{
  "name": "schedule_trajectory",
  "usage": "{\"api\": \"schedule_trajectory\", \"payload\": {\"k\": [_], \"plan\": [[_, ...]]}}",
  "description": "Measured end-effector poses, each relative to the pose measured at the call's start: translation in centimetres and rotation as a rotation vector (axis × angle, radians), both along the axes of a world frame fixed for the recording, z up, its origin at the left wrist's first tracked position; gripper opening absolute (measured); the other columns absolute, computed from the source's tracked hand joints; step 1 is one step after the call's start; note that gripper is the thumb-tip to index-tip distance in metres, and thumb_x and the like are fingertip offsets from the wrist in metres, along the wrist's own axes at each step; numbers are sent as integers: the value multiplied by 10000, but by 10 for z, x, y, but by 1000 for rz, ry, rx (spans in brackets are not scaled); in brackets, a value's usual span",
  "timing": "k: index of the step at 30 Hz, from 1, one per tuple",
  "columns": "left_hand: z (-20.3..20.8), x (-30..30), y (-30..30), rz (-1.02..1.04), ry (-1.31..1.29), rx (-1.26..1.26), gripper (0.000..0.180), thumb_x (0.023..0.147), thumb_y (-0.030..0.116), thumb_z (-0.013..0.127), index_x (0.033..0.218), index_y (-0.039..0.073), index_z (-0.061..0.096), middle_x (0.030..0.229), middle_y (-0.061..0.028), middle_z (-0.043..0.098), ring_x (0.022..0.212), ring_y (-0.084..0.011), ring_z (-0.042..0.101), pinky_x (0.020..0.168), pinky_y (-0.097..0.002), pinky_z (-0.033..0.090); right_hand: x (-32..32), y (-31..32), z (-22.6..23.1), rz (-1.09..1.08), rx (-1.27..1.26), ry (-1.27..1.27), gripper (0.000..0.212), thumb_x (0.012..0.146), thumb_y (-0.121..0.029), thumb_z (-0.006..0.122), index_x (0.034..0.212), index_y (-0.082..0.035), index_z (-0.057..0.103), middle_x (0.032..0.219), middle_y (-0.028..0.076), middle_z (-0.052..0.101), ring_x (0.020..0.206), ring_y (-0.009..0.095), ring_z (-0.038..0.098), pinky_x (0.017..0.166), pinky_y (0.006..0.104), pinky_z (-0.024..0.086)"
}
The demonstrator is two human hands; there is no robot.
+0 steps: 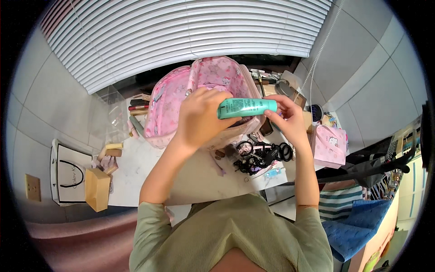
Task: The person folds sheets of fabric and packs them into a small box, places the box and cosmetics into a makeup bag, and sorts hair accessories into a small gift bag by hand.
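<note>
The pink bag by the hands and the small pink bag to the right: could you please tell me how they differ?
The pink bag is larger and gapes open, showing its lining; the small pink bag is closed. The pink bag sits behind the hands, left hand and right hand, which hold a green tube; the small pink bag stands untouched at the table's right edge. Both are pink and patterned.

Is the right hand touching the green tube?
Touching. The head view shows the right hand's fingertips pressed on the end of the green tube, while the left hand wraps around its other end.
</note>
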State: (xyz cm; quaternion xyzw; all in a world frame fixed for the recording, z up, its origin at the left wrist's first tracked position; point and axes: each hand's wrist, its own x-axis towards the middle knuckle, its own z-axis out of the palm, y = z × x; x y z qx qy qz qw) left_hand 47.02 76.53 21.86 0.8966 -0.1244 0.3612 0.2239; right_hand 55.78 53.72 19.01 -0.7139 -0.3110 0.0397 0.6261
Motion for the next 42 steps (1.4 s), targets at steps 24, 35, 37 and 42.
{"api": "schedule_trajectory", "payload": {"k": [24,35,37,42], "plan": [[-63,-4,-112,-287,161,397,581,775,192,747,1303,32,565,1271,-122,589,1289,-345,467,1133,-502,334,-14,-98,-75,-401,-179,-44,362,848,-112,739,1187,-46,631,840,110,708,684,120,665,647,266,517],[-83,-4,-156,-222,182,381,554,822,251,702,1317,46,559,1286,-107,589,1273,-321,484,1108,-468,366,-18,-97,-70,-526,-219,-506,326,874,-110,669,1188,-24,648,1069,210,685,931,351,675,803,393,533],[-82,-4,-168,-224,195,361,556,825,249,700,1319,41,555,1296,-113,586,1270,-326,487,1102,-458,374,-27,-108,-62,-542,-170,-404,315,863,-60,664,1176,-21,655,1124,185,676,991,322,664,844,381,524],[-87,4,-211,-280,183,297,609,825,258,709,1345,7,517,1346,-152,558,1251,-359,507,1069,-451,409,-48,-165,-58,-772,-116,-632,349,829,-25,669,1176,-48,671,1169,137,658,1076,290,628,943,376,478]]}}
